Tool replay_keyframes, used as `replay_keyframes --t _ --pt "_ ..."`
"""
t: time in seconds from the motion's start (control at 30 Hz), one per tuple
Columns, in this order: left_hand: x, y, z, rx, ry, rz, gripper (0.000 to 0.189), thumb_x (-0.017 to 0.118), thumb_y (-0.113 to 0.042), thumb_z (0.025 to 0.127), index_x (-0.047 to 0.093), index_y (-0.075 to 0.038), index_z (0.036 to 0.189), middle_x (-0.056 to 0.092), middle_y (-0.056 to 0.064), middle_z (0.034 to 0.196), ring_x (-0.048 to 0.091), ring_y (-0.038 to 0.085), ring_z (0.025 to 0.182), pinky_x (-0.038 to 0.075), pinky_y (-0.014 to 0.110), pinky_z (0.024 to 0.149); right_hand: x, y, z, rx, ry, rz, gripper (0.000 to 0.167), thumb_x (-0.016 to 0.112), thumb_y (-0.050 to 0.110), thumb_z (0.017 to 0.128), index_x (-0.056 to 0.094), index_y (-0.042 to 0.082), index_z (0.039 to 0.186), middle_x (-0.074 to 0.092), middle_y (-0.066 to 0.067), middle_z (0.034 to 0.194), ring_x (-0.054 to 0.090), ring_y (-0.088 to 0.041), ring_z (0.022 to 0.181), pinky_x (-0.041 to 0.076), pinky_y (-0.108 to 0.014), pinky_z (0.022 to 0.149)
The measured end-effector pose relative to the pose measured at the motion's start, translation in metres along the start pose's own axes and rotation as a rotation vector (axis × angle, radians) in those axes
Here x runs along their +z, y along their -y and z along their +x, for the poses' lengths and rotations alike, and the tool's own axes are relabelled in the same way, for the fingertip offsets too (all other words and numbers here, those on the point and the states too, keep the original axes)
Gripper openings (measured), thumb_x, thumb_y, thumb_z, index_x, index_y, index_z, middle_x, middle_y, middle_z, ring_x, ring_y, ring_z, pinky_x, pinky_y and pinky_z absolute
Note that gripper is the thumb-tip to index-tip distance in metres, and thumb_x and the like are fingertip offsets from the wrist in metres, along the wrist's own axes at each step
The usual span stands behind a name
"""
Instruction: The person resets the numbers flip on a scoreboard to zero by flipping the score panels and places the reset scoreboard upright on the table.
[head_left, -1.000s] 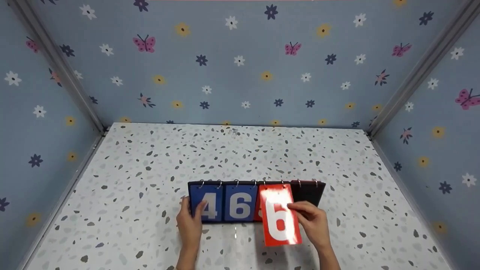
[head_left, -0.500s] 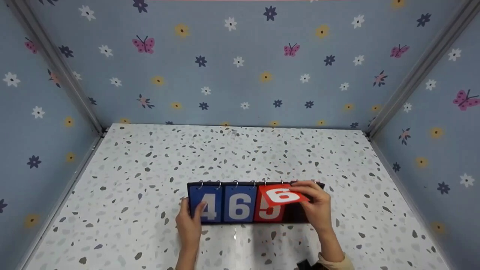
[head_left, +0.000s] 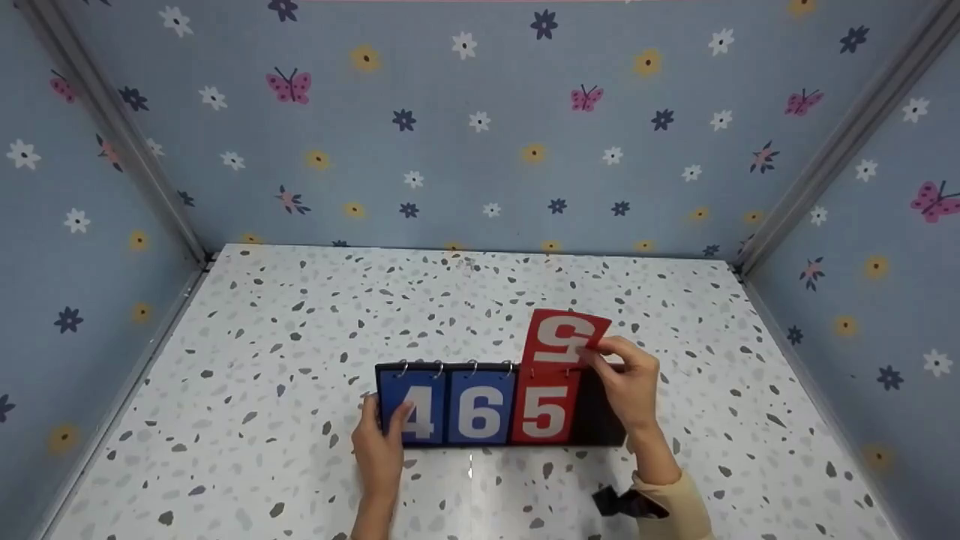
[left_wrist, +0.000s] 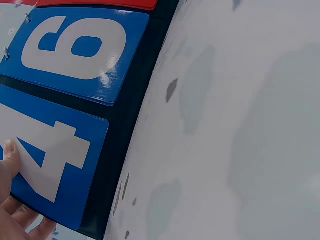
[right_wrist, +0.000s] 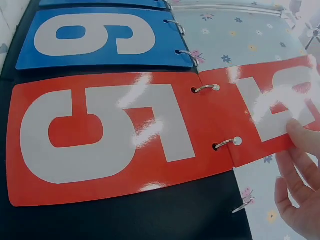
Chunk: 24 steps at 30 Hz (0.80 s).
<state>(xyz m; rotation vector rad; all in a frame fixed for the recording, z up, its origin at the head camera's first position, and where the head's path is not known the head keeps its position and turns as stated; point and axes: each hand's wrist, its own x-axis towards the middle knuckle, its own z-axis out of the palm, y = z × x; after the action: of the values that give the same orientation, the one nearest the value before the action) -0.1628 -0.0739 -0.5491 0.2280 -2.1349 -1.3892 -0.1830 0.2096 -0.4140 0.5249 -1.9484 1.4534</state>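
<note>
A flip scoreboard [head_left: 598,409] with a black backing stands tilted on the speckled table. Its blue cards read 4 [head_left: 431,409] and 6 [head_left: 480,405], and a red 5 card [head_left: 544,412] hangs beside them. My left hand [head_left: 379,446] grips the board's left end, thumb over the 4 and fingers behind, as the left wrist view also shows. With thumb and fingers, my right hand [head_left: 634,382] pinches a raised red card [head_left: 551,337] by its right side. That card stands up above the rings, an upside-down 5 on its visible face.
Metal rings [right_wrist: 205,89] join the cards to the board's top edge. The rightmost slot shows bare black backing. Flower-patterned panels [head_left: 480,150] enclose the speckled table [head_left: 300,315] at the back and sides. A black strap [head_left: 622,502] hangs by the right sleeve [head_left: 675,502].
My right hand has lifted the red 6 card up and over the rings, uncovering the red 5 beneath; its back now faces me. My left hand stays at the board's left end.
</note>
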Motion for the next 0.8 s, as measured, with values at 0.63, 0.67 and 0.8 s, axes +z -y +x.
replay_keyframes --t 0.63,0.67,0.8 --pt "0.000 0.001 -0.001 0.022 0.003 -0.006 0.027 0.067 -0.019 0.079 0.053 -0.003 0.096 0.062 0.006 0.083 0.058 0.017 0.073 0.044 0.033 0.064 0.013 -0.013 0.021 -0.047 -0.047 -0.216 0.012 0.070 -0.010 0.068 0.065 -0.008 0.079 0.064 -0.016 0.072 0.057 -0.022 0.062 0.044 -0.022 0.066" --pt "0.000 0.002 0.000 0.026 0.001 -0.007 0.027 0.067 -0.019 0.079 0.053 -0.003 0.096 0.061 0.006 0.083 0.058 0.017 0.073 0.044 0.033 0.064 0.012 -0.016 0.021 -0.054 -0.050 -0.209 0.012 0.070 -0.010 0.068 0.065 -0.007 0.079 0.064 -0.015 0.072 0.057 -0.022 0.062 0.044 -0.022 0.066" --pt "0.001 0.002 0.000 0.034 0.001 -0.011 0.027 0.067 -0.018 0.079 0.052 -0.003 0.096 0.061 0.006 0.082 0.057 0.017 0.073 0.044 0.033 0.064 0.010 -0.036 0.020 -0.052 -0.046 -0.219 0.011 0.072 -0.001 0.071 0.067 0.000 0.081 0.065 -0.008 0.073 0.057 -0.016 0.063 0.043 -0.020 0.067"
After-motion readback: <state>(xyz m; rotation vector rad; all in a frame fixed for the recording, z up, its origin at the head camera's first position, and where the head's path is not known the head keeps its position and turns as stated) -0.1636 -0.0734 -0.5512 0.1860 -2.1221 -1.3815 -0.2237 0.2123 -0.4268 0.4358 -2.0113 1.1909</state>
